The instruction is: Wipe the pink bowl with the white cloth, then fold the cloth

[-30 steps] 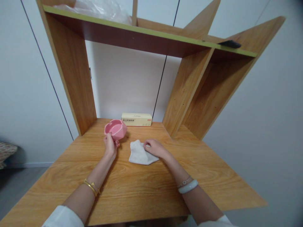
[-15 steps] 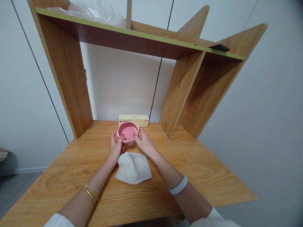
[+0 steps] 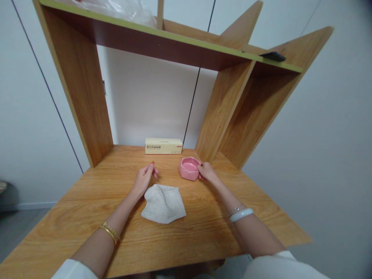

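A glossy pink ashtray with an angular, wavy rim is at the right of the desk's middle, upright and seemingly on the desktop. My right hand pinches its right wall, thumb over the rim and fingers outside. Left of it, my left hand rests near the desktop, loosely curled with fingers a little apart and nothing visible in them. A crumpled grey-white cloth lies between my forearms, just nearer than the left hand's fingers.
A long cream carton with printed text stands at the desk's back edge. Wooden uprights flank the space, and a shelf crosses overhead. Clear plastic wrapping and a dark flat object lie on that shelf.
The ashtray, held in both hands before, has moved right and down with my right hand. My left hand has let go of it and stays on the left. The cloth lies as before.
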The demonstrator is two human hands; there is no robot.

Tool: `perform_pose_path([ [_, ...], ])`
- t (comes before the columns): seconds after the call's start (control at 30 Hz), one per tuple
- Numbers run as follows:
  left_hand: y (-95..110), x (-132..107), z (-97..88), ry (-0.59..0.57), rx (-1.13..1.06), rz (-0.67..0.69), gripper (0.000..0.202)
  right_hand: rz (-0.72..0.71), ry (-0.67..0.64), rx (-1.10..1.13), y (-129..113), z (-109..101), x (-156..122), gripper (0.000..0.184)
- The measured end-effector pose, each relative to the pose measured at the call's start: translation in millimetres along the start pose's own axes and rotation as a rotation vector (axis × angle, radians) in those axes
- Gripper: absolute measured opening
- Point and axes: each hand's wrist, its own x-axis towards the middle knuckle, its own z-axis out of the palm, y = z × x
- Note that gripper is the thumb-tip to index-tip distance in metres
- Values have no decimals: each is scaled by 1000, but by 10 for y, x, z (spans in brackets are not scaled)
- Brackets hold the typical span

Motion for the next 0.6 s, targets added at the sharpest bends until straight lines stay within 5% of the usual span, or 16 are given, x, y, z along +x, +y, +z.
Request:
perform_pose_path([
  [0.23,47,-28,-30,37,34,-31,51,-47,166,-158,-118,-27,-181,19],
  [0.33,-3,-9,-46,65,59,-46,51,-354,261,-293,-354,109,-633,27],
  [0.5,-103,25,-59,6,117,-96,50,-963,-47,-456,-624,554,-1567,15],
  [0.6,-137,30,-59,-65,154,-110,49,-1016,-63,-538,-663,744,-1795,15],
])
